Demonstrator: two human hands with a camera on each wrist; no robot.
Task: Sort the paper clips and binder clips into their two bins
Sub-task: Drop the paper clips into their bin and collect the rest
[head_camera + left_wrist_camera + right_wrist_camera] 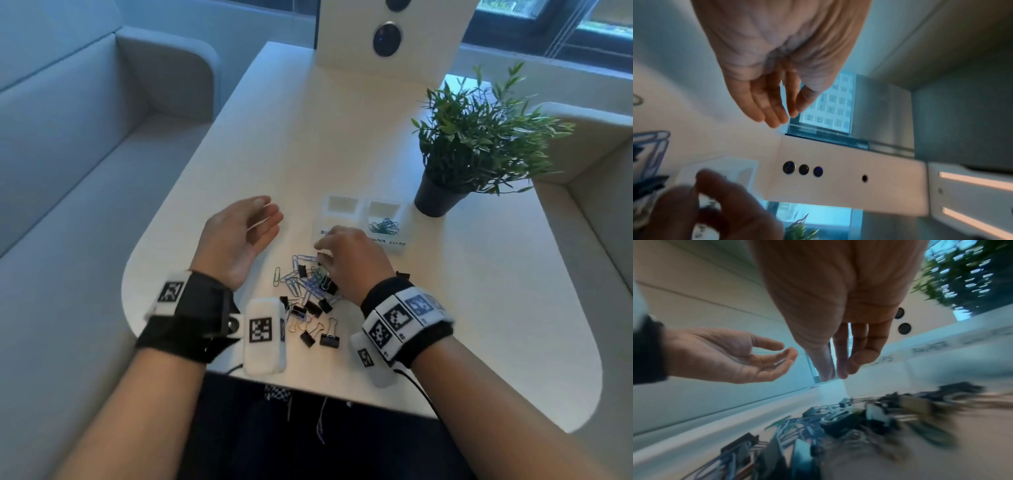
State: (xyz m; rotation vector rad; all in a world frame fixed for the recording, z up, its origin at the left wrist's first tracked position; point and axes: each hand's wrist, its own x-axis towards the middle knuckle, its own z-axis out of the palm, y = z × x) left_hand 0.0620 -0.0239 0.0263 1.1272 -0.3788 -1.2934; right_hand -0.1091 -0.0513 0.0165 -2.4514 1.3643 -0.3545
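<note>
A mixed pile [308, 291] of coloured paper clips and black binder clips lies on the white table [479, 308], blurred in the right wrist view [838, 418]. My right hand [323, 251] hovers over the pile's far edge with its fingers pointing down and nothing visibly held [833, 376]. My left hand [270, 210] is raised palm up to the left, loosely cupped, with a silver paper clip [262, 221] lying across its fingers [780, 362]. Behind the pile stand two small clear bins. The left bin [329, 219] looks empty. The right bin [400, 246], marked PAPER CLIPS, holds several clips.
A potted plant [440, 200] stands just right of the bins. At the table's far end a white panel [428, 41] with round buttons stands upright. A grey sofa [85, 154] flanks the left side, an armchair [599, 188] the right. The rounded table edge [308, 387] is near my body.
</note>
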